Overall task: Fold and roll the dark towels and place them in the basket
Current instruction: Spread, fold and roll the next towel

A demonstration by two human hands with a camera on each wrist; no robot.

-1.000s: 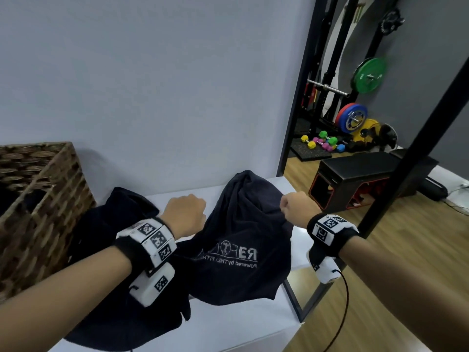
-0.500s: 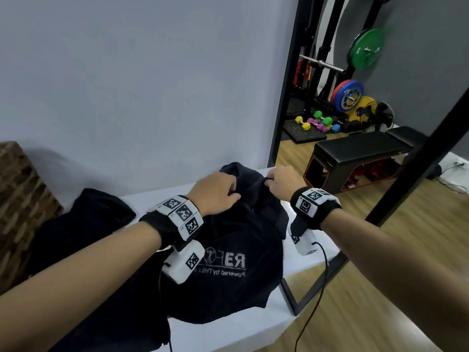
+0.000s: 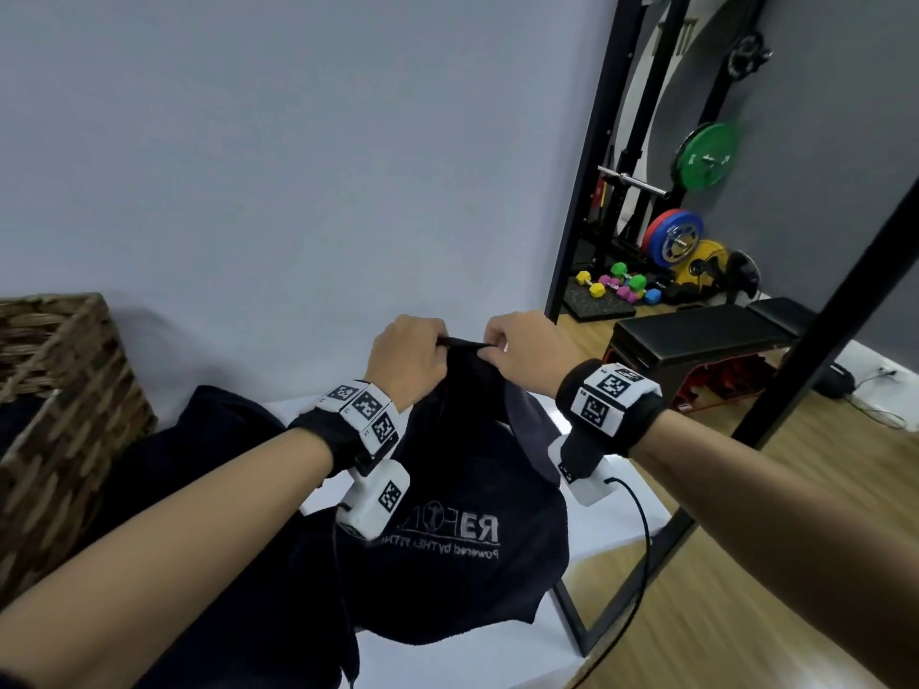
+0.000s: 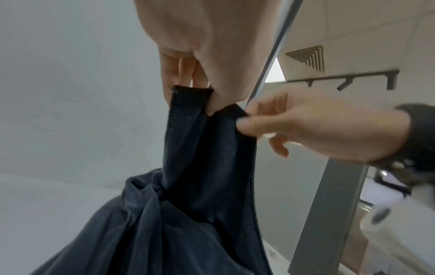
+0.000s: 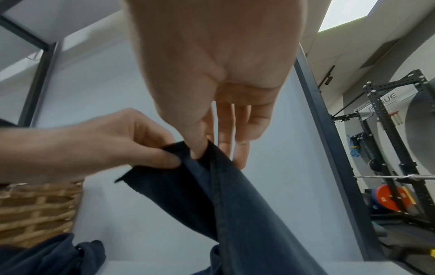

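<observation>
The dark towel is soft and limp, so it keeps no shape of its own: it hangs down from the 2 hands in loose folds, and its lower part, with the printed white logo, rests on the white table. It looks light, and its woven surface should not slip between the fingers, but it will sag wherever nobody holds it. For this reason the best place to take it is at the hemmed top edge, near the corners, where the cloth is a little thicker and gives a straight line for the first fold. The left hand pinches this edge between thumb and curled fingers, and the right hand pinches the same edge just beside it, thumb against forefinger (the other fingers of this hand are only loosely bent). The 2 grips are very near each other, almost touching, so the whole towel lies below and toward the person, gathered in a narrow bundle under the hands. I judge that the hands must go apart along the hem to open the cloth before folding. A second dark towel lies in a heap on the table at the left, beside the wicker basket; whether the basket already contains towels is difficult to say from here.
</observation>
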